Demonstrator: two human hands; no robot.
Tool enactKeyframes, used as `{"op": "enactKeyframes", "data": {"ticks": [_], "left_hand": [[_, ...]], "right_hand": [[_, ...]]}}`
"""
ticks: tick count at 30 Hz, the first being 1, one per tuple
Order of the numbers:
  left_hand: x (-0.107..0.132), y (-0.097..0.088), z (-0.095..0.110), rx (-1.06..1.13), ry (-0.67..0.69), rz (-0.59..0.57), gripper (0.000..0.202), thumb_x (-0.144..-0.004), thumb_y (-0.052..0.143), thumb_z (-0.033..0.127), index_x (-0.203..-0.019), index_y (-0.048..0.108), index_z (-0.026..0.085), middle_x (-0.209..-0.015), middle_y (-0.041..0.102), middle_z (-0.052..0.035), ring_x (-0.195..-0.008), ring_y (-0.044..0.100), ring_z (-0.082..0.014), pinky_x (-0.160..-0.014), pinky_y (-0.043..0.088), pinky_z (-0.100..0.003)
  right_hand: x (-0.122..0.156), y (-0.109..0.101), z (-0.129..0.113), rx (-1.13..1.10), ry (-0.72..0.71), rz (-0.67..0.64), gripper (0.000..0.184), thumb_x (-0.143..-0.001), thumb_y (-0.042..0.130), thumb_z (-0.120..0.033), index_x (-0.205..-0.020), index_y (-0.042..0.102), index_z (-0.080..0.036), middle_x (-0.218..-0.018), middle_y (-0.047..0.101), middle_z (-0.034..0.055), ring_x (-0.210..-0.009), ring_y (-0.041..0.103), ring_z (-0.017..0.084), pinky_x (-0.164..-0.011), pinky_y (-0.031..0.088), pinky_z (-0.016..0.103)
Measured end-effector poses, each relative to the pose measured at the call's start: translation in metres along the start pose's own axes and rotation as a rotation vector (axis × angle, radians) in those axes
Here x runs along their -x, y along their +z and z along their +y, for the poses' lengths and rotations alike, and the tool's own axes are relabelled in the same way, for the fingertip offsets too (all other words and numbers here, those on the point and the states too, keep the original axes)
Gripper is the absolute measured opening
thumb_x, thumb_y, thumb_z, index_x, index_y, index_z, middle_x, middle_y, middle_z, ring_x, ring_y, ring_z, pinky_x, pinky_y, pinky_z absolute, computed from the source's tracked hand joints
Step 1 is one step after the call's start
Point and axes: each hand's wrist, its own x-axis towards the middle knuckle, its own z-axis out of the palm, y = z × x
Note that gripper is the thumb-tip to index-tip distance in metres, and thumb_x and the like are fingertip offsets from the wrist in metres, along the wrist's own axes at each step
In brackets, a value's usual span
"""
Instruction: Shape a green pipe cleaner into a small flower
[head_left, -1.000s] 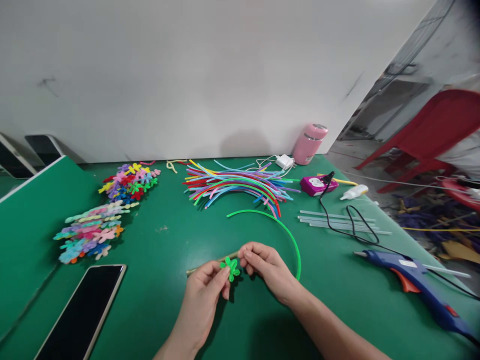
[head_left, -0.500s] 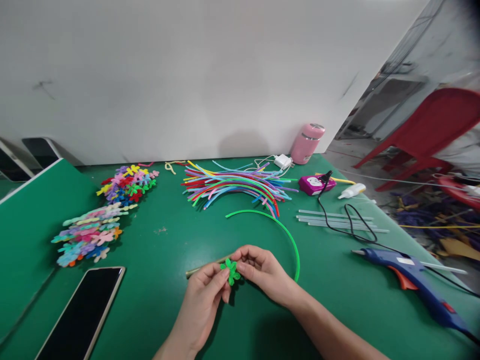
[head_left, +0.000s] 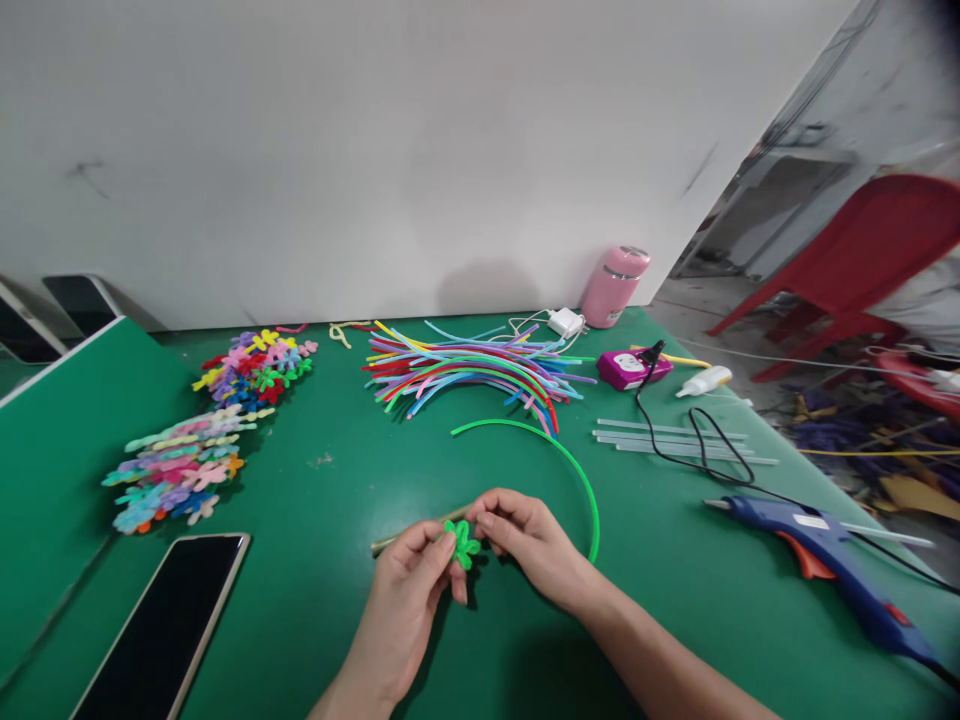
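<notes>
White panel (head_left: 315, 150), upright, closing off the back.
Green worktop (head_left: 300, 580), carrying everything below except the chair.
Red chair (head_left: 862, 245), beyond the worktop at right.
Left hand (head_left: 412, 590), near the front edge: grip narrow, thumb and finger pinching the flower.
Right hand (head_left: 529, 540), just beside it: fingertips gathered near the flower; cannot tell whether the grip closes on anything.
Bundle (head_left: 480, 370) of mixed-colour stems, towards the panel; apparently unworked stock, plentiful.
Blue glue gun (head_left: 844, 560), on its side at right.
Phone (head_left: 161, 630), dark screen up, front left.
Near heap (head_left: 180, 470) of flowers, pale colours mostly, and far heap (head_left: 255, 370), brighter, just behind it; both judged finished pieces.
Pink flask (head_left: 611, 290), standing by the panel.
Loose stem (head_left: 582, 476), green, one, curving round to the right forearm; judged not yet shaped.
Clear sticks (head_left: 630, 437), several, side by side, black cable across them.
Purple socket (head_left: 626, 372), plug and cable on top.
Rod (head_left: 386, 546), thin, brownish, passing behind the left fingers; cannot tell whether held or lying.
White glue bottle (head_left: 705, 382), tipped over, beside the socket.
White charger (head_left: 565, 322), next to the flask.
Flower (head_left: 462, 545), green, one, between the hands: petals formed, by appearance near complete, not yet among the heaps.
</notes>
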Motion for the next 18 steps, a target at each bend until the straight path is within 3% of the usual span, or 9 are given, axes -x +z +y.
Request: {"op": "enactKeyframes", "data": {"ticks": [13,18], "left_hand": [[0.0036,0.0006,-0.0008,-0.133,0.023,-0.094,0.018,-0.081,0.050,0.028,-0.069,0.057,0.016,-0.057,0.054,0.0030,-0.052,0.053,-0.0109,-0.056,0.043,-0.025],[0.0031,0.0003,-0.0025,-0.249,0.075,-0.083,0.018,-0.080,0.051,0.027,-0.067,0.055,0.016,-0.056,0.055,0.0037,-0.052,0.053,-0.0102,-0.057,0.043,-0.023]], "right_hand": [[0.0023,-0.0025,0.0037,0.059,-0.003,-0.106,0.034,-0.073,0.056,-0.047,-0.069,0.048,-0.015,-0.057,0.042,-0.0039,-0.050,0.038,0.008,-0.049,0.029,0.023],[0.0042,0.0006,0.0016,0.076,0.014,-0.129,0.031,-0.075,0.054,-0.043,-0.067,0.045,-0.015,-0.051,0.047,-0.0038,-0.046,0.044,0.008,-0.047,0.032,0.022]]}}
